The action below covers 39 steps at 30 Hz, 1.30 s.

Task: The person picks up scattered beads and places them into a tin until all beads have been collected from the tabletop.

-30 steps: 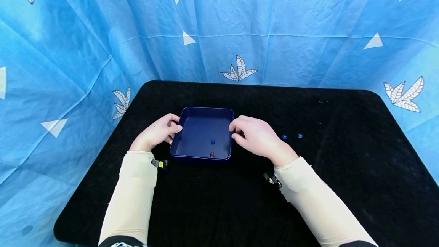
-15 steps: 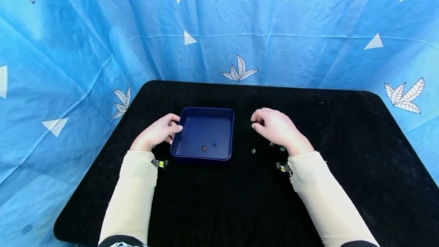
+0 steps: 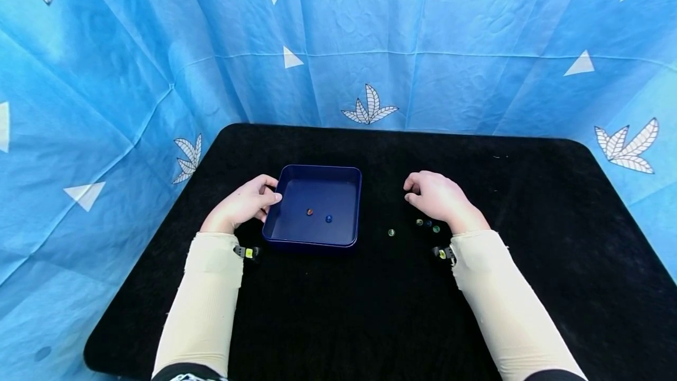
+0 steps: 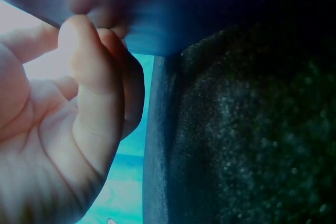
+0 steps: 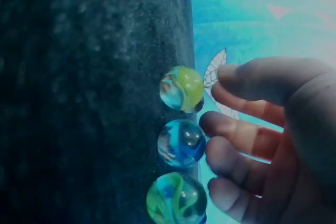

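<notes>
A dark blue square box (image 3: pixel 317 204) sits on the table, holding an orange-brown marble (image 3: pixel 309 212) and a blue marble (image 3: pixel 328 218). At its left wall, my left hand (image 3: pixel 244 203) pinches the rim with the thumb over the edge; the left wrist view shows curled fingers against the box wall. My right hand (image 3: pixel 436 196) hovers right of the box, fingers loosely curled around nothing. Just below it lie a yellow-swirled marble (image 5: pixel 181 88), a blue marble (image 5: pixel 181 142) and a green-swirled marble (image 5: pixel 176 199). Another greenish marble (image 3: pixel 391 233) rests nearer the box.
A black cloth-covered table (image 3: pixel 328 316) bears everything, its rounded far edge meeting a blue patterned curtain (image 3: pixel 449 28). Small cameras are strapped at both wrists.
My right hand has moved right, from the box's right rim to above the loose marbles. Inside the box, the orange-brown marble has rolled left and away. My left hand has stayed put.
</notes>
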Motion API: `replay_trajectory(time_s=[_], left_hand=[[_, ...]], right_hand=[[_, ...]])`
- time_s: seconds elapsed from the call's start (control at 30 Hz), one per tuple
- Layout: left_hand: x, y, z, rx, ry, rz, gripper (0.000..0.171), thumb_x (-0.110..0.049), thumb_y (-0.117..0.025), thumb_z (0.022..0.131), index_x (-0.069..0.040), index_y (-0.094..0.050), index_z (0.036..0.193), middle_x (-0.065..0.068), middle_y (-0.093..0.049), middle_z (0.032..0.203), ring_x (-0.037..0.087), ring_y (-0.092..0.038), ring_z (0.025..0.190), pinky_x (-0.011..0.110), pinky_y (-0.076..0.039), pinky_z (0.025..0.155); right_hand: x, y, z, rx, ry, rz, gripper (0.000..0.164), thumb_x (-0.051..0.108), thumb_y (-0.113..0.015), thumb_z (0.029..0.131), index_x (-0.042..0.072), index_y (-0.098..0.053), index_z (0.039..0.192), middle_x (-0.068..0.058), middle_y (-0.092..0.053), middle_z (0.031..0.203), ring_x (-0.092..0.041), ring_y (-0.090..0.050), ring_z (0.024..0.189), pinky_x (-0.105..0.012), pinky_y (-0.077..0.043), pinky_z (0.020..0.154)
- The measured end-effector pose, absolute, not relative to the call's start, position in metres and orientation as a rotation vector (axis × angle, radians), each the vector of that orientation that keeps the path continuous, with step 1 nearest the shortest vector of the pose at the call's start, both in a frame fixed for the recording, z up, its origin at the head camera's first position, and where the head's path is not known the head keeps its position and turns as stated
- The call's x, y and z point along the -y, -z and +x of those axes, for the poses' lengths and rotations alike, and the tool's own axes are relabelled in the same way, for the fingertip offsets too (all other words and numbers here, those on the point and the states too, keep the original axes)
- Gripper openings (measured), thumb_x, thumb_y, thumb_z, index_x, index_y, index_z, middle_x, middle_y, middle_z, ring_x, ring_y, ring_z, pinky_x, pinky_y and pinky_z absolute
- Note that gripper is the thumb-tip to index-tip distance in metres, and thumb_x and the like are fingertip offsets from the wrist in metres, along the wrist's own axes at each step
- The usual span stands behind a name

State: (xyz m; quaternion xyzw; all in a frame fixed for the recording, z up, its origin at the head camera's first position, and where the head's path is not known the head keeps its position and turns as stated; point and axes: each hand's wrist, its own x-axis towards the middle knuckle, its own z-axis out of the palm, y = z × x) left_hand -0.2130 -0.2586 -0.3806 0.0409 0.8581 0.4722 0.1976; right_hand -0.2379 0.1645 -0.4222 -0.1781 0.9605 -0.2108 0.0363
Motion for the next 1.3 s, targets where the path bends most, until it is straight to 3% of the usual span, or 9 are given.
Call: replay_trajectory(time_s=[0.37,0.77,1.03,1.3], left_hand=[[0.264,0.395,-0.22,-2.401,-1.332,0.113,0.042,-0.013,-0.055,0.105,0.005,-0.041,0.139,0.031,-0.053,0.106,0.038,-0.056,0.084,0.039,-0.057,0.067],[0.275,0.412,-0.23,-2.418,-1.338,0.135,0.043,-0.021,-0.059,0.104,-0.001,-0.043,0.14,0.021,-0.055,0.099,0.029,-0.057,0.078,0.04,-0.057,0.068],[0.279,0.413,-0.225,-2.426,-1.298,0.129,0.045,-0.014,-0.053,0.106,0.007,-0.037,0.143,0.025,-0.052,0.098,0.028,-0.055,0.077,0.04,-0.056,0.067],[0.274,0.41,-0.226,-2.432,-1.317,0.155,0.04,-0.019,-0.056,0.105,-0.001,-0.044,0.139,0.02,-0.053,0.096,0.029,-0.055,0.078,0.04,-0.056,0.067]], right_hand=[[-0.165,0.43,-0.239,-2.914,0.57,-0.542,0.009,0.012,-0.07,0.09,0.017,-0.071,0.097,-0.001,-0.068,0.096,-0.021,-0.061,0.083,-0.046,-0.051,0.079],[-0.157,0.416,-0.233,-3.018,0.621,-0.617,0.004,0.015,-0.071,0.092,0.016,-0.07,0.096,0.001,-0.066,0.093,-0.02,-0.061,0.082,-0.045,-0.051,0.079],[-0.137,0.413,-0.225,-3.14,0.794,-0.813,0.005,0.019,-0.07,0.095,0.022,-0.068,0.099,0.009,-0.061,0.086,-0.013,-0.055,0.073,-0.038,-0.049,0.07],[-0.113,0.406,-0.213,-3.197,0.885,-1.002,0.006,0.02,-0.07,0.095,0.023,-0.068,0.1,0.012,-0.062,0.093,-0.01,-0.057,0.079,-0.033,-0.05,0.073]])
